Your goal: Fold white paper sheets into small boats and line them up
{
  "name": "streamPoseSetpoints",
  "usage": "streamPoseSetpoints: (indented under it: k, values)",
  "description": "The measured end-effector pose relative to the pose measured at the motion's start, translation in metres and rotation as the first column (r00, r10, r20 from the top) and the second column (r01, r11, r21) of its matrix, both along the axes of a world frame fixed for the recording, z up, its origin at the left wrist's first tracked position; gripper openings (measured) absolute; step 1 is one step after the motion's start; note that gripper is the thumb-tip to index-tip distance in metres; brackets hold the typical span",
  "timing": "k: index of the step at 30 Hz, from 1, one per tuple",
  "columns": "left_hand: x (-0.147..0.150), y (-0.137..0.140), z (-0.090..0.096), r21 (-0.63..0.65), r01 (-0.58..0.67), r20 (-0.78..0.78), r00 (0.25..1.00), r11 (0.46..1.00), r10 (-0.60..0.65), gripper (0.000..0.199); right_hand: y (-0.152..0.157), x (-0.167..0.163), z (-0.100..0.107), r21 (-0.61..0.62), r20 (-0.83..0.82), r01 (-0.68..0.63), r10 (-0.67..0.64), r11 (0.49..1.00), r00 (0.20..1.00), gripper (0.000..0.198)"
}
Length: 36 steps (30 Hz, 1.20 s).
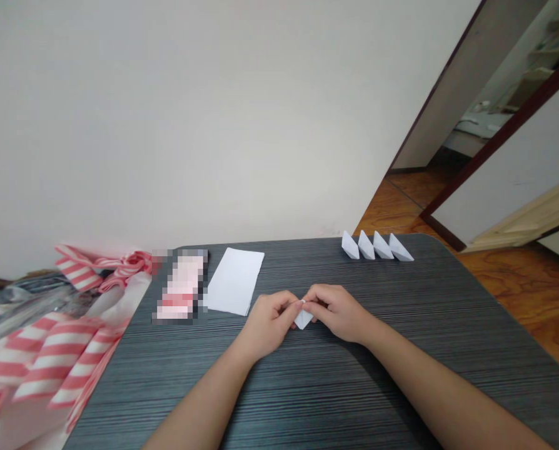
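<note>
Between my two hands is a small piece of folded white paper [303, 320], its lower corner pointing toward me, just above or on the dark table. My left hand [274, 319] pinches its upper left side with thumb and fingers. On the other side my right hand [334, 310] is closed on the upper right part, the two thumbs almost meeting at the top. Fingers cover much of the paper's upper part. Several folded white paper boats [366, 245] stand in a row near the table's far right edge.
A stack of white paper sheets [235, 280] lies left of my hands. Beside it is a pixelated, phone-shaped object [182, 286]. The dark wood-grain table [279, 400] has its far edge at a pale wall. Red-and-white striped cloth [59, 356] is heaped at the left.
</note>
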<state>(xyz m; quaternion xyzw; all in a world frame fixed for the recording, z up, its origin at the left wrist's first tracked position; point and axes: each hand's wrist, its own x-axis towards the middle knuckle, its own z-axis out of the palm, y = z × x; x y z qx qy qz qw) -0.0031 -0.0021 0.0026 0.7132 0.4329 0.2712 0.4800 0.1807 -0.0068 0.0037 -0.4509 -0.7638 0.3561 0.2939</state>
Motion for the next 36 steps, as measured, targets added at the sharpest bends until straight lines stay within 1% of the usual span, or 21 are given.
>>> streamPoseSetpoints:
  k: [2,6,10,13,16,18,20,23,26,29,34,36]
  values:
    - [0.000,0.000,0.000,-0.006,-0.010,0.025,1.000,1.000,0.011,0.031,0.000,-0.001,0.001,-0.012,-0.005,0.011,-0.011,1.000,1.000,0.013]
    - [0.001,0.001,0.001,-0.022,-0.040,0.068,0.997,0.999,0.042,0.029,0.000,-0.001,0.001,0.027,-0.010,0.060,-0.060,0.998,0.998,0.013]
    - [0.002,0.002,-0.001,-0.034,-0.127,0.152,0.980,0.991,0.131,0.027,0.002,0.001,-0.001,0.008,-0.065,0.136,-0.135,0.991,0.989,0.013]
    - [0.002,0.004,-0.006,-0.111,-0.208,0.271,0.934,0.972,0.231,0.023,0.004,0.003,-0.004,-0.031,-0.134,0.179,-0.182,0.983,0.974,0.013]
    - [0.003,0.007,-0.012,-0.225,-0.255,0.384,0.864,0.940,0.326,0.022,0.004,0.004,-0.007,-0.074,-0.161,0.233,-0.242,0.970,0.957,0.012]
    - [0.003,0.009,-0.014,-0.276,-0.276,0.440,0.815,0.921,0.376,0.021,0.004,0.004,-0.008,-0.100,-0.172,0.266,-0.280,0.959,0.945,0.012]
    - [0.002,0.010,-0.015,-0.297,-0.286,0.484,0.777,0.911,0.402,0.021,0.003,0.003,-0.009,-0.124,-0.191,0.281,-0.300,0.952,0.934,0.014]
    - [0.001,0.010,-0.013,-0.307,-0.275,0.534,0.743,0.911,0.405,0.022,0.003,0.002,-0.011,-0.154,-0.241,0.284,-0.315,0.946,0.918,0.017]
    - [0.001,0.009,-0.010,-0.319,-0.271,0.540,0.735,0.908,0.409,0.023,0.003,0.002,-0.012,-0.163,-0.280,0.285,-0.321,0.945,0.905,0.018]
    - [0.001,0.008,-0.009,-0.308,-0.276,0.516,0.756,0.911,0.403,0.024,0.004,0.003,-0.013,-0.154,-0.285,0.275,-0.309,0.949,0.908,0.016]
    - [0.001,0.008,-0.010,-0.263,-0.254,0.490,0.796,0.931,0.355,0.021,0.004,0.007,-0.010,-0.130,-0.197,0.196,-0.219,0.972,0.956,0.024]
    - [0.001,0.008,-0.011,-0.271,-0.239,0.498,0.794,0.932,0.348,0.021,0.004,0.007,-0.009,-0.126,-0.158,0.162,-0.181,0.979,0.971,0.021]
